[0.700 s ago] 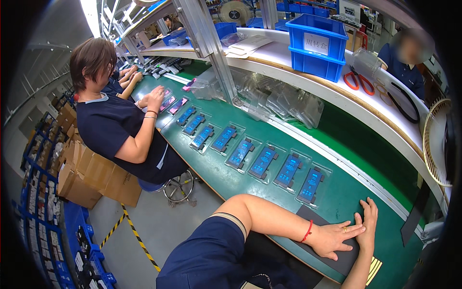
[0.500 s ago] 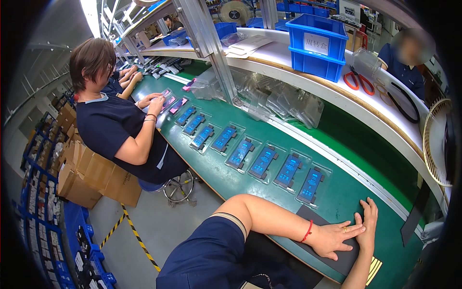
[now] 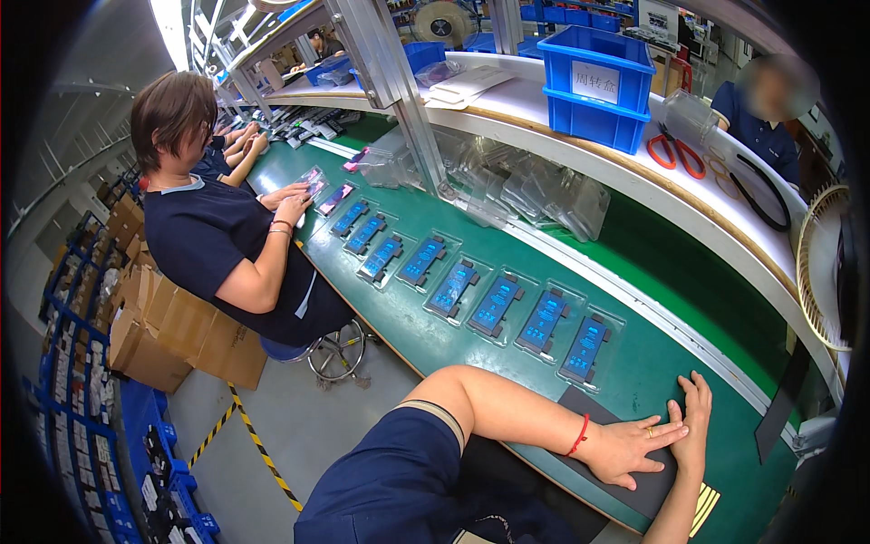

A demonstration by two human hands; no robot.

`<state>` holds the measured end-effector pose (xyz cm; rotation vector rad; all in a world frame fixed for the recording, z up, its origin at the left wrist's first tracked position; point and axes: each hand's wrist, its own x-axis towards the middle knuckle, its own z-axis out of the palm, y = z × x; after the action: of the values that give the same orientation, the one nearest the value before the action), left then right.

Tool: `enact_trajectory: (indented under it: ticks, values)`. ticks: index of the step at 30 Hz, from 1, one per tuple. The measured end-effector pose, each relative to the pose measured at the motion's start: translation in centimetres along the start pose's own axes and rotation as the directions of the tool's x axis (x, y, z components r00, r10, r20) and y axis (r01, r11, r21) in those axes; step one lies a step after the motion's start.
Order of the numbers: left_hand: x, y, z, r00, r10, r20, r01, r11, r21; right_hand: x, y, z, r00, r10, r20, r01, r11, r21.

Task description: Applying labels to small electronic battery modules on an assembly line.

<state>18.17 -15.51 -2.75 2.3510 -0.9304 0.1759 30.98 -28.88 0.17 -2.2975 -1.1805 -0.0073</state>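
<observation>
Just beyond both flat, empty hands, left hand [image 3: 625, 449] and right hand [image 3: 693, 426] on the dark mat [image 3: 589, 408], sits the nearest blue part tray [image 3: 584, 349]; looks like waiting, next reach forward.

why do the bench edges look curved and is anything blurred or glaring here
Head view: fisheye bends the green conveyor belt and white shelf toward a dark rim; ceiling light blows out at top left; the far co-worker's face is blurred; left hand and right hand on the dark mat stay sharp.
</observation>
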Motion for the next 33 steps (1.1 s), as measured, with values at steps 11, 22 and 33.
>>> enact_trajectory:
  ticks: [11, 22, 33]
  values:
    - [-0.06, -0.05, 0.15, 1.000, 0.008, -0.017, -0.008, 1.000, 0.014, 0.07, -0.15, -0.03, 1.000, 0.009, 0.005, -0.009, 1.000, -0.004]
    - [-0.07, 0.00, 0.21, 1.000, 0.007, -0.023, -0.006, 1.000, 0.014, 0.07, -0.24, -0.10, 1.000, 0.004, 0.005, -0.004, 1.000, 0.002]
    - [-0.05, 0.00, 0.11, 1.000, 0.003, -0.024, -0.003, 1.000, 0.002, 0.11, -0.34, -0.11, 1.000, 0.019, 0.008, -0.020, 1.000, 0.009]
